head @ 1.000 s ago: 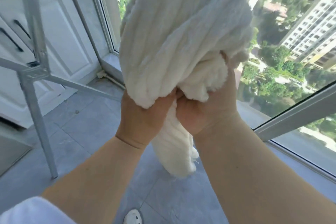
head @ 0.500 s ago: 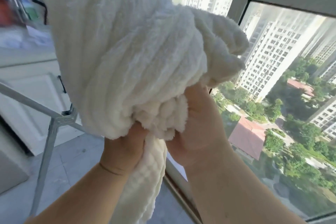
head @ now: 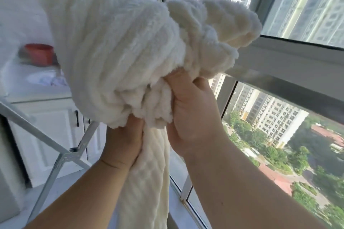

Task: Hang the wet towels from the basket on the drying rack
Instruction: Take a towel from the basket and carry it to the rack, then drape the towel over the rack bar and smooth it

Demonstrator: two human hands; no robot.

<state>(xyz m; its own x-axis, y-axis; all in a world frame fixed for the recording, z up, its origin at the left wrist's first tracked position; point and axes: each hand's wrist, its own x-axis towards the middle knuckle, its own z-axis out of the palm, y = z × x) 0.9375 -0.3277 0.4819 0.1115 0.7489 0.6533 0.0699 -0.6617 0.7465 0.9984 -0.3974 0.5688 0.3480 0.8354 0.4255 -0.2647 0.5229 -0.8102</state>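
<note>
Both hands hold a bunched white towel (head: pixel 115 52) up high — the left hand (head: pixel 123 140) grips it from below, the right hand (head: pixel 191 115) clutches folds just beside it. 1 tail of the towel hangs down between the forearms. Behind and lower left stand the grey metal bars of the drying rack (head: pixel 72 156), in front of a white cabinet (head: pixel 46 135). A blurred red container (head: pixel 39 54) — possibly a bowl — sits on the counter. The window frame (head: pixel 279 61) shows high-rise buildings and trees outside.
</note>
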